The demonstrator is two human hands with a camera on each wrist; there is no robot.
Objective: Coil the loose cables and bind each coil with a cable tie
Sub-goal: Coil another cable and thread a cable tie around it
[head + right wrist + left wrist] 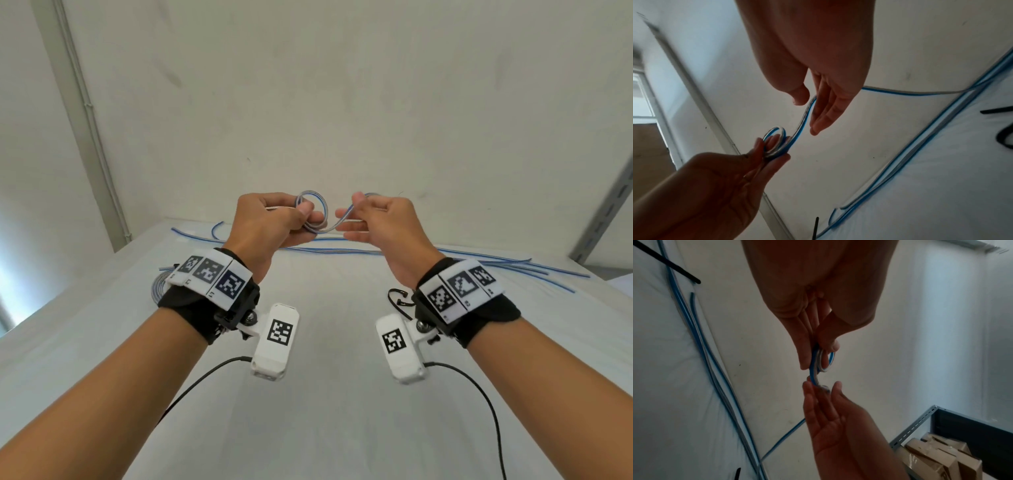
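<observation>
**Feeding the first loops of a cable coil**

Above the near middle of the tabletop (pixel 315 394), the left hand (pixel 270 222) pinched a small coil (pixel 313 214) of blue-and-white cable. The right hand (pixel 380 222) guided the running length (pixel 804 116) between thumb and straight, relaxed fingers (pixel 824 113). Best practice, I judged: keep loops equal and untwisted. Further cables (pixel 359 250) lay along the far edge.

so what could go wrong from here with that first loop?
1. The left hand pinches only a small loop of the blue-and-white cable; a slack pinch could let it spring open.
2. The right hand has nearly straight fingers guiding the cable, so it may slip out.
3. The tail runs among other loose cables on the table and could drag or tangle them.
</observation>
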